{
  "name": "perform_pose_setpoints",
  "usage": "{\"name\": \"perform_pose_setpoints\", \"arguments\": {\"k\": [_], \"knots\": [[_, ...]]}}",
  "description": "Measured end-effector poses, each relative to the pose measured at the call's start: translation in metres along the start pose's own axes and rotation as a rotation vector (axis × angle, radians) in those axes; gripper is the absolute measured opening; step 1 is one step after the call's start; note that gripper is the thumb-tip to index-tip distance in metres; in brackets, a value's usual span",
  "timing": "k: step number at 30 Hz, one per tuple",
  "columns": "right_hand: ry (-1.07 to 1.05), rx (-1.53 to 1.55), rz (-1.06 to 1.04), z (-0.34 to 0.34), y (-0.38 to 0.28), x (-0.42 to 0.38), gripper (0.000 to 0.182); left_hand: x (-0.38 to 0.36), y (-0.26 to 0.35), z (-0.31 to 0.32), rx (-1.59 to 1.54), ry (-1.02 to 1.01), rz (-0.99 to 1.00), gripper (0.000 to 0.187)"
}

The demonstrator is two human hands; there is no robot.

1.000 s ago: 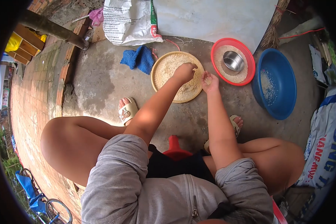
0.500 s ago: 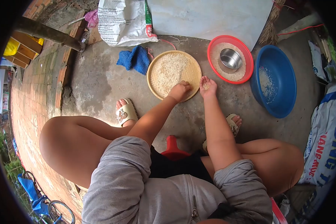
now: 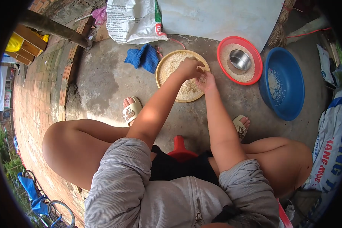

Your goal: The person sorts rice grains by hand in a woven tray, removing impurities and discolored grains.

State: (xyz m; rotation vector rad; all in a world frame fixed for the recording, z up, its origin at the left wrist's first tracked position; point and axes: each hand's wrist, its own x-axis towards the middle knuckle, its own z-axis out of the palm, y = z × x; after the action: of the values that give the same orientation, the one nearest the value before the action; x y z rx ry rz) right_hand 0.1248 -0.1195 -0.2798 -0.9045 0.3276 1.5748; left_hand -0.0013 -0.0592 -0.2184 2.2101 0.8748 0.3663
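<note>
A round woven tray (image 3: 159,84) holds a spread of pale rice grains (image 3: 188,92). Over its right side, my right hand (image 3: 206,83) is turned palm up and cupped, with a few grains in it. My left hand (image 3: 188,69) reaches above the tray, its fingers curled down over the right palm. Whatever those fingertips grip is too small to make out. Right of the tray stands a red basin (image 3: 245,82) with more rice and a shiny steel bowl (image 3: 239,60) resting in it.
A deep blue basin (image 3: 290,85) with scattered rice stands at the right. Behind the tray lie a crumpled blue cloth (image 3: 143,57) and a printed white sack (image 3: 131,21). A red stool (image 3: 179,146) is beneath me, and further sacks (image 3: 328,144) line the right edge.
My left hand has risen from the tray's lower right to over the right palm. My right hand has moved left, over the tray's edge. The whole view has shifted slightly.
</note>
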Motion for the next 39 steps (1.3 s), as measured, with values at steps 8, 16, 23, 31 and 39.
{"name": "perform_pose_setpoints", "arguments": {"k": [8, 16, 23, 31, 39], "knots": [[0.072, 0.042, -0.023, -0.037, -0.02, 0.021, 0.022, -0.03, -0.01, 0.039, 0.166, -0.172, -0.083, 0.025], [0.061, -0.136, -0.052, -0.036, -0.013, 0.011, 0.029, -0.031, -0.041, 0.065, 0.113, -0.033, -0.106, 0.01], [0.044, -0.285, 0.005, -0.024, 0.0, 0.016, 0.03, 0.0, -0.001, 0.02, -0.084, 0.034, -0.051, 0.016], [0.117, -0.109, 0.036, -0.041, -0.017, 0.037, 0.016, -0.028, -0.02, 0.053, 0.114, 0.16, -0.229, 0.021], [0.172, -0.12, -0.08, -0.042, -0.023, 0.035, 0.02, -0.046, -0.032, 0.08, 0.3, 0.015, -0.166, 0.016]]}}
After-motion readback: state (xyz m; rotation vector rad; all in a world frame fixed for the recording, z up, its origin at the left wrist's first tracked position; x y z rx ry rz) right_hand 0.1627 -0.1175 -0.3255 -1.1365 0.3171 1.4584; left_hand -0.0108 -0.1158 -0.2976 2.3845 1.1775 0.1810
